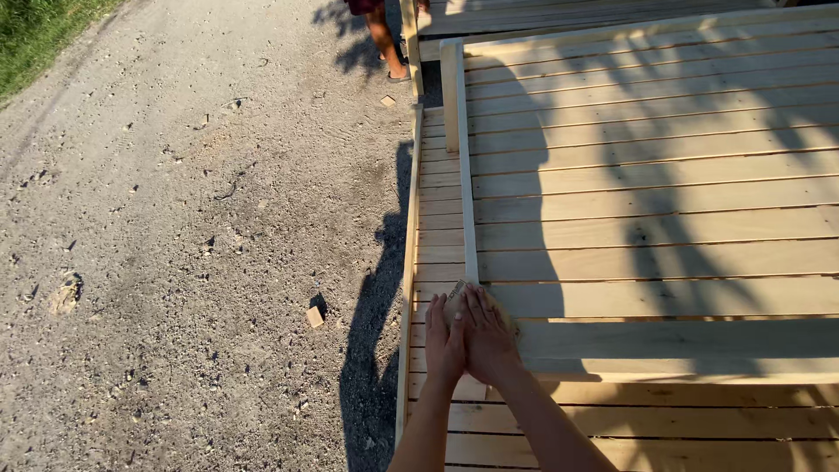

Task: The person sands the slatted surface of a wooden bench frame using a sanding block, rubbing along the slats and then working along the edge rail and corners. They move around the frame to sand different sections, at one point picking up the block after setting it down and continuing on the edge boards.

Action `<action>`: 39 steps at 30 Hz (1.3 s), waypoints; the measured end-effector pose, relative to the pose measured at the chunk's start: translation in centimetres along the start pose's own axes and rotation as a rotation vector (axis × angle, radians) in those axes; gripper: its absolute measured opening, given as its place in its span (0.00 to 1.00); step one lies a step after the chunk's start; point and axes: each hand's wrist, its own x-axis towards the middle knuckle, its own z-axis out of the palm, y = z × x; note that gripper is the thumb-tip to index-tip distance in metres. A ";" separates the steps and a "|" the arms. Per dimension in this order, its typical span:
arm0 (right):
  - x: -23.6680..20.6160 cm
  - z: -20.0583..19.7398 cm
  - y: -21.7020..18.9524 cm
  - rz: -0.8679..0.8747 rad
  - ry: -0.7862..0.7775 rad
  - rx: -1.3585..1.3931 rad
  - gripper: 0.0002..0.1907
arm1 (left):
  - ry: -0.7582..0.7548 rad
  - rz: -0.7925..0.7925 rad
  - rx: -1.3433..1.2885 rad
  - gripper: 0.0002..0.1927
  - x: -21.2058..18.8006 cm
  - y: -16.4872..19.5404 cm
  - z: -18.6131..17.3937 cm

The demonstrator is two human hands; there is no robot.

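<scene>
While both hands press flat, one over the other, on a small sanding block (456, 294), the block lies at the corner of the raised wooden frame (469, 218), so the weight goes down on the wood. The left hand (444, 343) and right hand (488, 343) are spread, fingers forward. Under them are pale slats (664, 175); left of them, gravel ground (175, 218) with a wood scrap (315, 316).

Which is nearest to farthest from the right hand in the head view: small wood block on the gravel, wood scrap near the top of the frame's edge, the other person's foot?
From the right hand, pressed on the slatted wooden frame:
1. Small wood block, on the gravel just left of the hands.
2. Wood scrap, far up on the gravel by the frame's edge.
3. Other person's foot, slightly beyond the scrap, at the top.
</scene>
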 end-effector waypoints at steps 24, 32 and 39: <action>-2.2 1.9 2.1 -0.108 0.137 0.178 0.38 | 0.168 -0.444 0.147 0.27 1.6 -0.2 0.6; 3.1 0.5 2.6 -0.040 0.187 0.261 0.41 | 0.187 -0.454 0.184 0.29 1.5 -0.3 0.7; -0.9 2.2 3.0 -0.027 0.086 0.275 0.42 | 0.051 -0.623 0.419 0.30 1.7 2.5 0.0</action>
